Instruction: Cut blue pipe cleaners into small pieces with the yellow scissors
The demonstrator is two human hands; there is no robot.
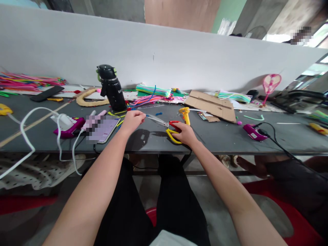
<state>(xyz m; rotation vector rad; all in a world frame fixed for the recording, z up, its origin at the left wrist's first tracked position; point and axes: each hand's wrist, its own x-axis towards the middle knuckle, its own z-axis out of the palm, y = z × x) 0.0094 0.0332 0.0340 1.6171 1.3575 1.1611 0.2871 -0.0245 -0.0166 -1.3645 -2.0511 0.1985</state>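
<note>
My right hand point(188, 135) is closed round the red and yellow handles of a pair of scissors point(162, 122). Their blades are parted slightly and point left, toward my left hand point(134, 121). That hand is closed in a pinch. From its fingertips a short bit of blue pipe cleaner point(147, 115) shows at the scissor tips; the rest is hidden by the fingers. Small blue clippings point(159, 113) lie on the table just beyond the blades. A yellow glue gun point(186, 115) stands close behind my right hand.
On the grey table point(143, 145), a black bottle point(112, 89) and a phone point(109, 130) are to the left, near a purple power socket point(70, 128) with white cables. Pipe cleaner bundles point(153, 90) and cardboard point(211, 105) lie along the white partition point(153, 51). Another person sits at right.
</note>
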